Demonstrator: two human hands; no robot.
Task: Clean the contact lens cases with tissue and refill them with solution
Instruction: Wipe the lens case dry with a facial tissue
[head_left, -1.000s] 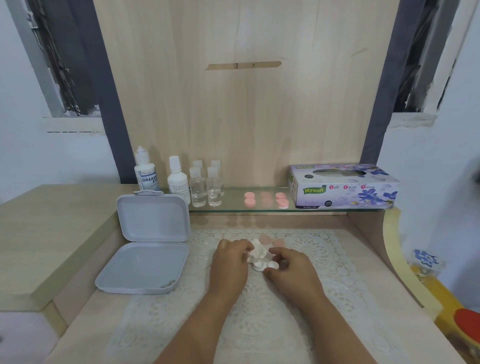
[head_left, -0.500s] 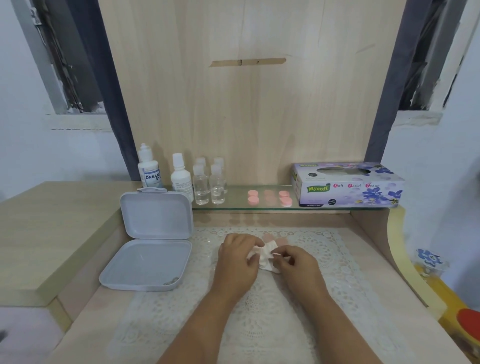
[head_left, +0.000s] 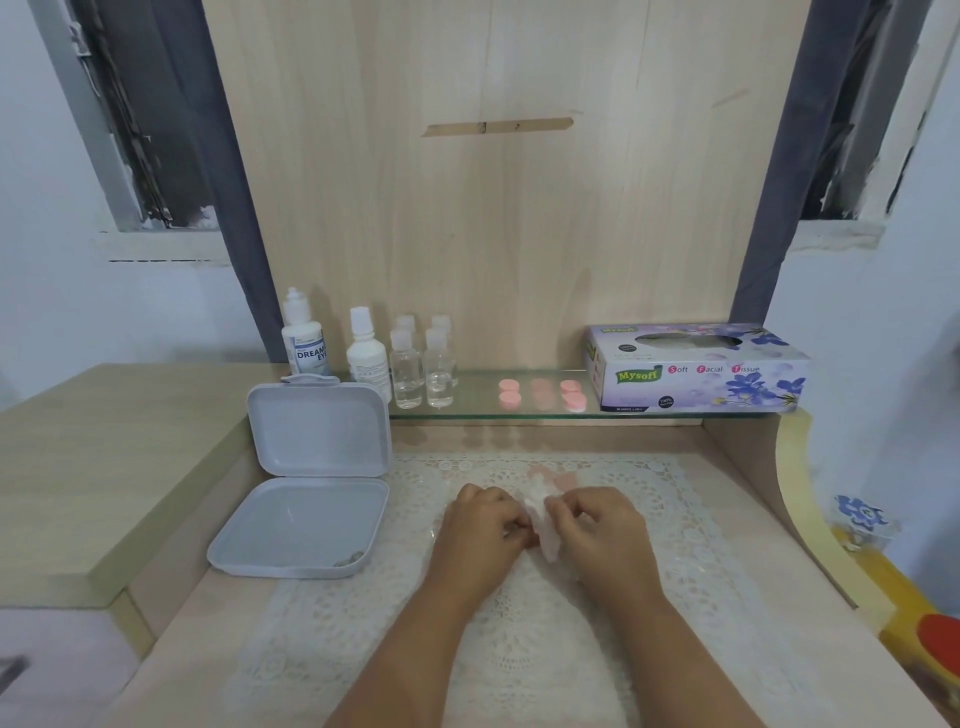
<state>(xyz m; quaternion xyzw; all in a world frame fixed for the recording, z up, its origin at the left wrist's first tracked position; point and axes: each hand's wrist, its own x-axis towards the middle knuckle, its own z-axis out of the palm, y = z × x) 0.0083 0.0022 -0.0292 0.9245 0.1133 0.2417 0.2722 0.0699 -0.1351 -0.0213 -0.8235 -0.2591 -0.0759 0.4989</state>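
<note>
My left hand (head_left: 480, 525) and my right hand (head_left: 602, 525) meet over the lace mat (head_left: 519, 649), fingers curled around a crumpled white tissue (head_left: 543, 525) between them. A pink lens case part (head_left: 550, 475) peeks out just behind the tissue; what the tissue wraps is hidden. On the glass shelf (head_left: 478, 408) lie several pink caps (head_left: 510, 392), two white solution bottles (head_left: 306, 343) and small clear bottles (head_left: 406, 371). The tissue box (head_left: 696, 371) stands at the shelf's right end.
An open grey plastic box (head_left: 306, 525) lies left of the mat, lid upright, with something small in its front corner. A raised wooden ledge (head_left: 104, 467) runs along the left. The desk's curved side panel (head_left: 795, 499) bounds the right.
Both hands drew slightly nearer to me and closed tighter around the tissue, which looks more bunched. The white round piece seen under the right fingers earlier is now hidden.
</note>
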